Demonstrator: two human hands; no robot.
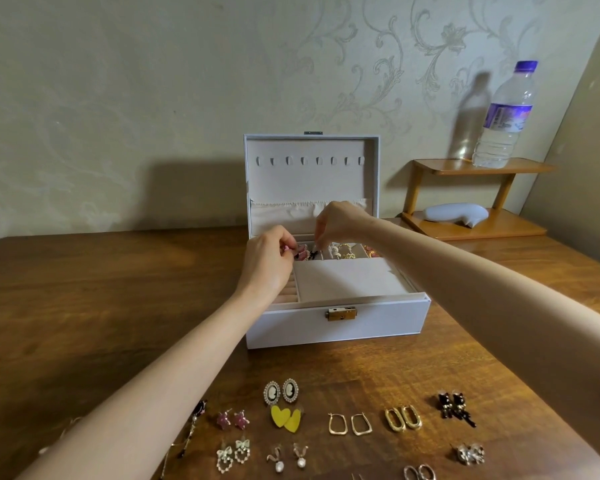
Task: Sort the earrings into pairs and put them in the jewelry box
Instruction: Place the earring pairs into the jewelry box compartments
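The fingers [289, 244] of the left hand [267, 263] are pinched on a small pink earring [287, 249] at the back-left compartment of the jewelry box [336, 325]. The fingers [320, 240] of the right hand [338, 220] are drawn together, pointing down, just above a dark earring [313, 254] in the neighbouring compartment; whether that piece is actually gripped cannot be told. The step in hand is judged to be the seating of one pair in the back row, where gold and red pieces are already lodged further right. The lid [312, 181] is propped upright behind the hands. On the tabletop [84, 289] in front of the box, many pairs are laid out side by side and not yet stowed, among them cameo studs [280, 391], yellow hearts [285, 418], pink stars [232, 420] and gold hoops [350, 424]. For the next move, the pink earring would need to be released beside its mate, both hands lifted out of the box, and a further pair picked up together without the neighbouring ones being scattered.
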